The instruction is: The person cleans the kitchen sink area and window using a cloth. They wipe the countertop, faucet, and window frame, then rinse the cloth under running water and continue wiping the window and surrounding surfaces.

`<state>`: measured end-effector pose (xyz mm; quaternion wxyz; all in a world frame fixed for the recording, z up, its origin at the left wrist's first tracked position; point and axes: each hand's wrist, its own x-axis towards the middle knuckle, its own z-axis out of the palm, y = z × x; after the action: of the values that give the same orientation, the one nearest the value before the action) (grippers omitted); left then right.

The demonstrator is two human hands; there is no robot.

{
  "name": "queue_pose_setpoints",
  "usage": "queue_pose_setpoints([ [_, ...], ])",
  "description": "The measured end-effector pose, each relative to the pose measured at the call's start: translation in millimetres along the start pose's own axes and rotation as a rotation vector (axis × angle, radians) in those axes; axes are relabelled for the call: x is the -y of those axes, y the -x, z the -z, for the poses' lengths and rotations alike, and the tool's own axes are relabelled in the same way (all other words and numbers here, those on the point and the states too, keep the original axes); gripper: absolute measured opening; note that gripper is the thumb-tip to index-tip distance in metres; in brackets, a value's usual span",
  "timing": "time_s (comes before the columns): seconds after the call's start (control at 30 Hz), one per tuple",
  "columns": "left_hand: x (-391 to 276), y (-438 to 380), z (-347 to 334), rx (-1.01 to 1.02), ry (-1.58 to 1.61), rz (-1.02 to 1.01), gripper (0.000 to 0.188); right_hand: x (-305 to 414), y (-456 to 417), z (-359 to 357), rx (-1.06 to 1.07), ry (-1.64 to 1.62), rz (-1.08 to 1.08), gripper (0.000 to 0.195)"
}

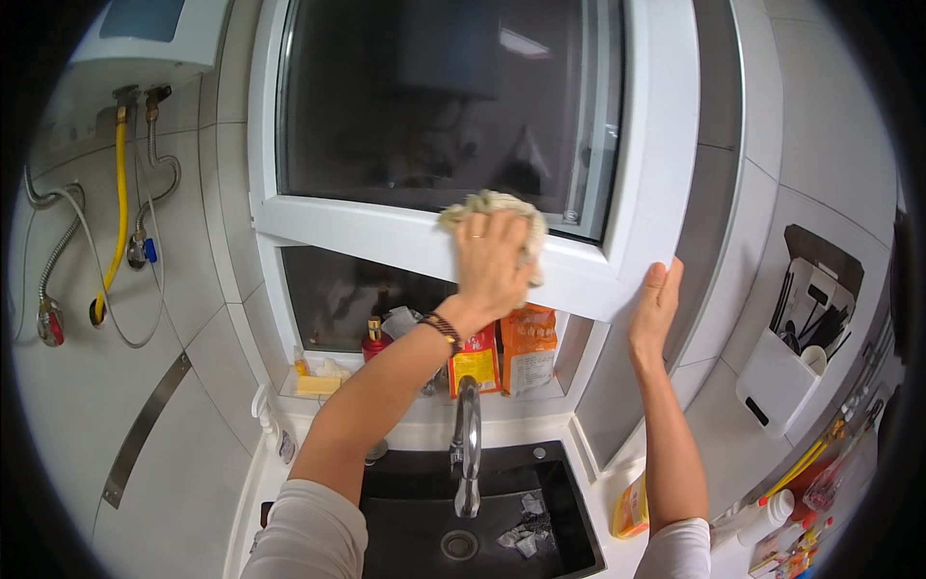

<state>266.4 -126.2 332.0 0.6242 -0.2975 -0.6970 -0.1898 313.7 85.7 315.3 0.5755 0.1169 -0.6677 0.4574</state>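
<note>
A white-framed window sash [434, 230] is swung inward above the sink. My left hand [492, 264] presses a crumpled, light-coloured cloth [534, 224] against the sash's bottom rail, at the lower edge of the dark glass [434, 123]. At the sash's lower right corner, my right hand [655, 307] grips the outer edge of the frame, thumb on the face. Below my left forearm stands a chrome faucet [469, 441] over the dark sink.
Food packets [530, 351], a red bottle [374, 340] and a yellow sponge [318, 385] stand on the sill. Scraps lie in the black sink [419, 506]. A spray bottle [271, 427] is at left, a utensil holder [785, 369] on the right wall.
</note>
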Motion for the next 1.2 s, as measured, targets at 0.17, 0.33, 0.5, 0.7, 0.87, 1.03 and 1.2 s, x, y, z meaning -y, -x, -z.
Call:
queue_pose_setpoints([
  [0.17,-26,-33,-17,-0.065,0.272,0.075,0.027,2,-1,-1,0.008,-0.041,0.005,0.049],
  [0.33,-27,-152,3,-0.728,1.061,0.751,0.038,0,-1,4,0.005,-0.008,0.014,0.045],
  [0.5,14,-226,-1,-0.092,0.52,0.292,0.036,16,2,4,0.015,-0.064,0.019,0.043],
  [0.7,-10,-146,-21,-0.007,0.006,-0.39,0.046,7,2,1,0.0,-0.04,0.022,0.043],
  [0.87,-18,-94,2,0.36,0.132,-0.441,0.04,-3,-4,-2,-0.015,-0.012,0.034,0.045],
  [1.03,-35,-56,30,0.632,0.294,-0.241,0.036,-1,-3,-2,0.002,-0.013,0.002,0.049],
  [1.2,-28,-48,42,0.52,0.163,-0.28,0.038,5,-2,2,0.018,-0.003,0.022,0.051],
])
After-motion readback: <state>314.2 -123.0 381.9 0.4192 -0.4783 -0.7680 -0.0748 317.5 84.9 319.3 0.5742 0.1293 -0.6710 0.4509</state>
